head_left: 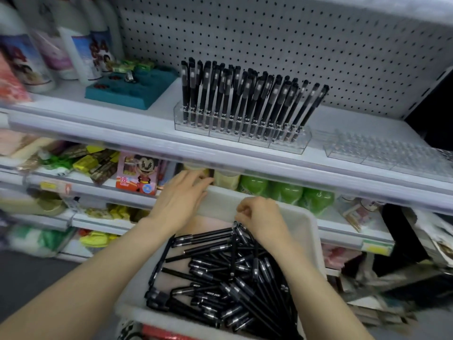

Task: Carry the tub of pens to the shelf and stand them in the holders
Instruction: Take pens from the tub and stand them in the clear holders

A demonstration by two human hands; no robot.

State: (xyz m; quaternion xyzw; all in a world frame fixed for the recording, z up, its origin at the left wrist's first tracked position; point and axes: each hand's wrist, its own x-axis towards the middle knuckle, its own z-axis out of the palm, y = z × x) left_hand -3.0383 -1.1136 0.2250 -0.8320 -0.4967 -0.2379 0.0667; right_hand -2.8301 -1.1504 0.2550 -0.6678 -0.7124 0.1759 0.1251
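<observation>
A white tub (310, 231) full of loose black pens (228, 273) sits low in front of the shelves. My left hand (181, 195) lies flat with straight fingers on the tub's far rim. Inside the tub at its far end, my right hand (259, 218) curls its fingers round the tips of a few pens. On the upper shelf a clear holder (289, 143) stands packed with upright black pens (245, 99). An empty clear holder (382, 153) lies to its right.
A teal tray (130, 90) and tall white bottles (81, 45) occupy the upper shelf's left. Pegboard (294, 45) backs the shelf. Below the shelf edge (171, 148) are green bottles (286, 192), a cartoon crayon box (137, 175) and packets.
</observation>
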